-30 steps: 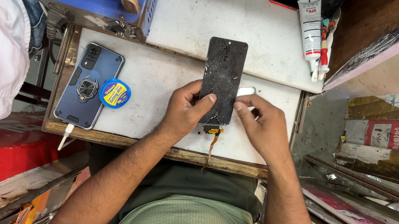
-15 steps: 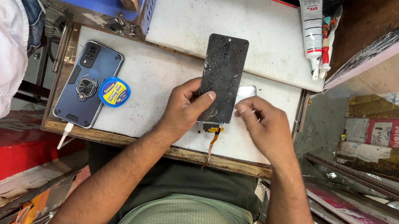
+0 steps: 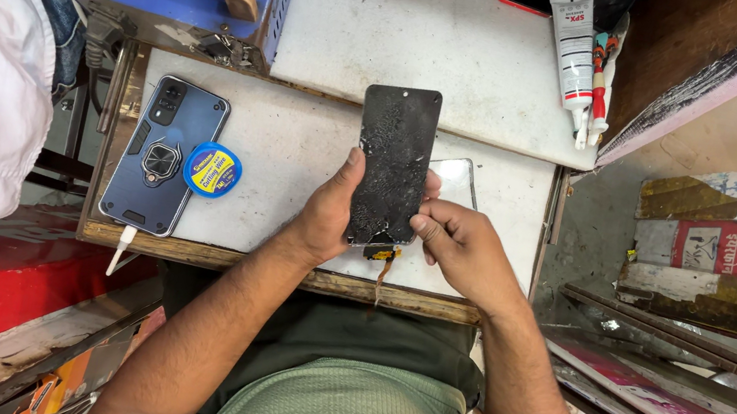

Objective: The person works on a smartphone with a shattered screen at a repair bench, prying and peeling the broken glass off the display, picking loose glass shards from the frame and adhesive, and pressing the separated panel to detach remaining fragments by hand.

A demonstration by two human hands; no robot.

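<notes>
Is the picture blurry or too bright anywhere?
Head view: sharp on the black panel held by the left hand and right hand; soft even daylight, faint shadows on the white board; no strong glare; edges bend slightly.

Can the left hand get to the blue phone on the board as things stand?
Probably yes, but not freely: the left hand is gripping the black phone panel and would have to let go. The blue phone lies uncovered on its side, with only the small round reel between.

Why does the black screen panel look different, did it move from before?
Yes. The black flat screen panel has shifted slightly towards the person, judged against the blue phone lying on the white board. Both hands hold it.
</notes>
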